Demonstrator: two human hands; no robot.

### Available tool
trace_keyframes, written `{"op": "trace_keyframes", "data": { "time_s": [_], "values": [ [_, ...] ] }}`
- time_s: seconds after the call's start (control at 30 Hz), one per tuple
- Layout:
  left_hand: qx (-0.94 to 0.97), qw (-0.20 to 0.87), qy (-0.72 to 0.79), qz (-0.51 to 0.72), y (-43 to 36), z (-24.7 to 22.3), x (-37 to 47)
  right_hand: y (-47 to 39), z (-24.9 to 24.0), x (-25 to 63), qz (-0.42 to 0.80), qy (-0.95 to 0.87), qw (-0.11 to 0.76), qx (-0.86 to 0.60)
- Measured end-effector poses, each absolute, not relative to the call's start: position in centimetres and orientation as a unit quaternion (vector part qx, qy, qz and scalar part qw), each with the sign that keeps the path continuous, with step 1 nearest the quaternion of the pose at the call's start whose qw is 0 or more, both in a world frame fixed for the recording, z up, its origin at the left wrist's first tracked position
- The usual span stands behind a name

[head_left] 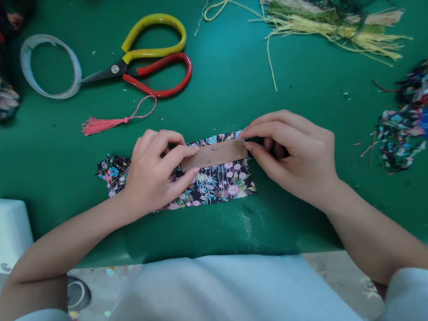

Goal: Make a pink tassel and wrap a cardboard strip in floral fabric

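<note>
Lying between scissors [117,69] and table's [217,235] near edge, floral fabric [219,182] carries a brown strip [221,153]; left hand [155,170], fingers parted, spans it; right hand [303,151], narrowly pinched, meets its end, grip unclear.

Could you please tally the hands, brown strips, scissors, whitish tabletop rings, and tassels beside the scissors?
Left hand and right hand, bare: 2
Flat brown strip: 1
Yellow-and-red-handled scissors: 1
Whitish round ring: 1
Pink thread tassel: 1
Total: 6
</note>
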State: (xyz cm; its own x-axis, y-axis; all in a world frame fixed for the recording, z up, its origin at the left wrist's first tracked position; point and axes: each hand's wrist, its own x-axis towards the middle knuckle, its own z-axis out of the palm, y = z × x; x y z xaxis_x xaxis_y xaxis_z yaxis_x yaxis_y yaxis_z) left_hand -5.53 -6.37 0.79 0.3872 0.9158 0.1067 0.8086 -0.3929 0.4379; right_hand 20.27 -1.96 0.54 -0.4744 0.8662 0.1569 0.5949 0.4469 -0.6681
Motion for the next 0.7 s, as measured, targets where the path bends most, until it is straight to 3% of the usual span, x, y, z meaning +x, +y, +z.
{"op": "trace_keyframes", "data": {
  "time_s": [0.27,0.7],
  "values": [
    [0.824,0.146,0.517,0.18,-6.39,0.64,-5.61,-1.31,0.71,20.73,0.262,-0.838,0.254,-0.406],
    [0.823,0.143,0.526,0.158,-6.32,0.8,-5.53,-1.14,0.84,20.89,0.28,-0.841,0.196,-0.419]
  ]
}}
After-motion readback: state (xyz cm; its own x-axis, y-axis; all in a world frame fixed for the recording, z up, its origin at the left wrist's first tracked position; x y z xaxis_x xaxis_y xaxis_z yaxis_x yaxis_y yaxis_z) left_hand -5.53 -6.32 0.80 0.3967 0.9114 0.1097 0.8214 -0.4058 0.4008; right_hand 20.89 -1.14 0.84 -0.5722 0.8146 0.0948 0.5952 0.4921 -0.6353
